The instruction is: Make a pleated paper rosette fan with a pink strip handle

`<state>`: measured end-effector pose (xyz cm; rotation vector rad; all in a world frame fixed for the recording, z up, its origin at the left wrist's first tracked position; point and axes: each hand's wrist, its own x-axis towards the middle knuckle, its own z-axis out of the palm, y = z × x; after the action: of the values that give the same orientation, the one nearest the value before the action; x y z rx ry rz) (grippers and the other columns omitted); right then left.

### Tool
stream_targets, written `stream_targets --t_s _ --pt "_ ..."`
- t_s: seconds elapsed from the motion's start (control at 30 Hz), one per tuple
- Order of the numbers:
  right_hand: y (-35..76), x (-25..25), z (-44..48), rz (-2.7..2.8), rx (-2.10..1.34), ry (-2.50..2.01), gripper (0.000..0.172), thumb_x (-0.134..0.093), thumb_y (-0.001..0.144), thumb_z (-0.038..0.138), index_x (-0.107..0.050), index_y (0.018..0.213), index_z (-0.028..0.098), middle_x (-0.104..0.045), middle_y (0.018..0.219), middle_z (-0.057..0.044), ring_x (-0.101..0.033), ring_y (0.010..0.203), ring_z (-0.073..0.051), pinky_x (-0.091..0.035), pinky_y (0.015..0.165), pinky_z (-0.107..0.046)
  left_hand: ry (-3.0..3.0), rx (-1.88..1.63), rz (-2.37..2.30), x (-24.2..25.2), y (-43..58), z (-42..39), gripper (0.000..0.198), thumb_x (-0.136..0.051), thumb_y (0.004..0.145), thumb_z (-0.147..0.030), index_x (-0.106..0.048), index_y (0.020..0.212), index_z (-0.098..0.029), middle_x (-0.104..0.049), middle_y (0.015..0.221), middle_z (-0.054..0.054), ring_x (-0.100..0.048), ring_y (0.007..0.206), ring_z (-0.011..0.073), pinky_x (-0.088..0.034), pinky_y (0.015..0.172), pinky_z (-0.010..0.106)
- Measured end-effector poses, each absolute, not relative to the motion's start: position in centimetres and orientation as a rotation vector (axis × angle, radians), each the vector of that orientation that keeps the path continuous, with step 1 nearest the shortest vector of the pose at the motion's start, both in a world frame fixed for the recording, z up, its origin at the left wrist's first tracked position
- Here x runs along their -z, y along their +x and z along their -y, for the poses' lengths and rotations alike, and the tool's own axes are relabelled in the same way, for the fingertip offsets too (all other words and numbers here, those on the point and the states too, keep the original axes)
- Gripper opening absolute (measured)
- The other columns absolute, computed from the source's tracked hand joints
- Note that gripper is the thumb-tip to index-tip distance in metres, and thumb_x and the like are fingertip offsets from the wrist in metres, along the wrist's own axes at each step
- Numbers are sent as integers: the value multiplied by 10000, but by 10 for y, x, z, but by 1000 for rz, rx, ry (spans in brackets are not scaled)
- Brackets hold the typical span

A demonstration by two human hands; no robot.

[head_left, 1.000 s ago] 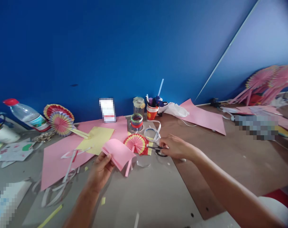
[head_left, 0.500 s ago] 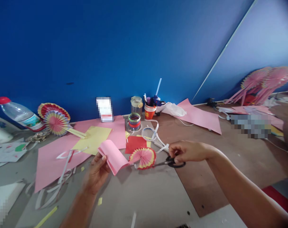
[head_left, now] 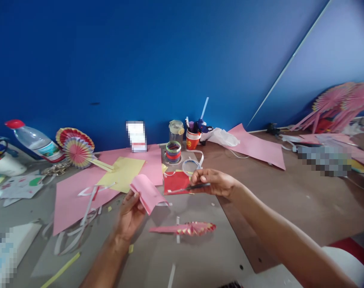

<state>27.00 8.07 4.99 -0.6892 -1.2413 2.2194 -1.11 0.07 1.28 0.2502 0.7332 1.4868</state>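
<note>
My left hand (head_left: 130, 212) is closed on a folded piece of pink paper (head_left: 146, 193), held up above the grey table (head_left: 199, 256). My right hand (head_left: 214, 182) is closed round a pair of scissors (head_left: 188, 187), whose blades point left toward the pink paper. A small pleated paper fan (head_left: 186, 229), red, yellow and pink, lies flat on the table below both hands. A red paper square (head_left: 176, 181) lies behind the scissors.
Large pink sheet (head_left: 76, 192) and yellow sheet (head_left: 122, 173) lie at left with white paper strips (head_left: 80, 224). A water bottle (head_left: 34, 141), a round fan (head_left: 76, 150), a tape roll (head_left: 173, 152), a jar (head_left: 176, 132) and an orange pen cup (head_left: 193, 140) stand along the blue wall.
The right hand picked the scissors up from the table and brought them toward the pink paper. The small pleated fan moved from beside the scissors and now lies flat on the table.
</note>
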Motion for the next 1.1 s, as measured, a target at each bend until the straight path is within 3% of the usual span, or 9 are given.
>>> stream_targets --t_s 0.13,0.23,0.43,0.6,0.73,0.93,1.1 --pt "247 -38 -88 858 -2155 -749 161 -603 818 309 -560 835 155 -660 834 -44 -662 851 -161 -480 943 -354 163 -1508 -705 -12 -15 -2 216 -791 594 -93 -638 739 -138 -595 546 -60 -471 393 19 -476 422 135" --pt "228 -28 -83 702 -2125 -711 70 -570 818 221 -564 835 153 -673 865 -50 -656 853 -140 -479 966 -328 108 -1535 -697 -12 -16 -2 186 -761 615 -56 -623 703 -146 -623 574 -59 -460 380 11 -457 405 126" --pt "196 -16 -66 761 -2234 -466 240 -738 656 246 -585 816 152 -676 872 -44 -663 943 -193 -484 958 -319 201 -1608 -681 -15 -20 -6 202 -777 618 -75 -599 670 -153 -600 562 -76 -498 439 24 -516 514 166" --pt "181 -10 -60 743 -2171 -430 275 -754 667 304 -582 844 184 -664 929 -35 -635 1026 -208 -487 947 -329 296 -1824 -775 -16 -34 -12 185 -783 641 -136 -600 654 -161 -618 551 -68 -588 531 59 -561 673 232" --pt "170 -5 -55 689 -2182 -452 231 -767 641 228 -592 787 185 -639 845 10 -652 933 -158 -489 912 -278 253 -1777 -825 -10 -31 -12 174 -794 623 -119 -628 650 -166 -685 592 -34 -653 577 88 -562 671 230" --pt "160 -2 -52 791 -2087 -564 249 -768 578 145 -576 732 185 -610 797 15 -606 751 -118 -485 675 -226 187 -1700 -800 -2 -18 -9 109 -735 683 -81 -683 691 -177 -755 795 21 -710 848 168 -555 813 294" --pt "154 7 -51 1055 -1819 -706 210 -705 659 215 -526 767 195 -609 833 -10 -598 798 -153 -479 724 -288 70 -1696 -769 -1 -18 -8 184 -594 801 -69 -678 670 -166 -754 809 34 -709 852 162 -539 865 317"
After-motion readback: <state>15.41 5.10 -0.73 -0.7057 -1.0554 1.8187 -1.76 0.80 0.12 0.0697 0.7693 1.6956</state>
